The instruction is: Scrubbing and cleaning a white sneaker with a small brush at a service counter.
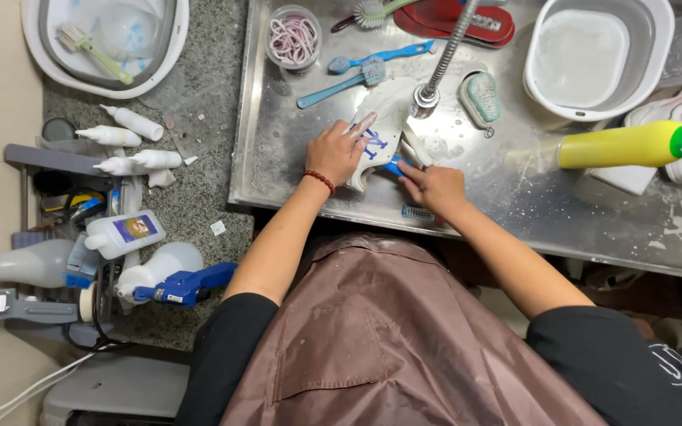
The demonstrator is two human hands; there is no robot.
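Holding a white shoe insole point(384, 118) with blue markings flat on the wet steel sink tray point(278, 158), our left hand point(335, 152) lies on top of it, fingers spread wide and pressed down, a red bead bracelet point(320, 181) at the wrist. Our right hand point(433, 186) sits just beside the insole's near edge, fingers curled closed around the blue handle of a brush point(395, 166); the bristle end is hidden from us. A metal shower hose head point(425, 96) hangs over the insole's far end. Beyond it we list two blue brushes point(361, 69), a clear cup of pink-and-white laces point(294, 38), a teal scrub brush point(480, 96) and a red insole point(455, 22). To the right stand a white basin point(593, 59) and a yellow bottle with a green cap point(633, 144) lying on its side. On the granite counter to the left we note small white squeeze bottles point(132, 142) and a grey-rimmed tub point(104, 43). A brown apron point(388, 331) covers our front.
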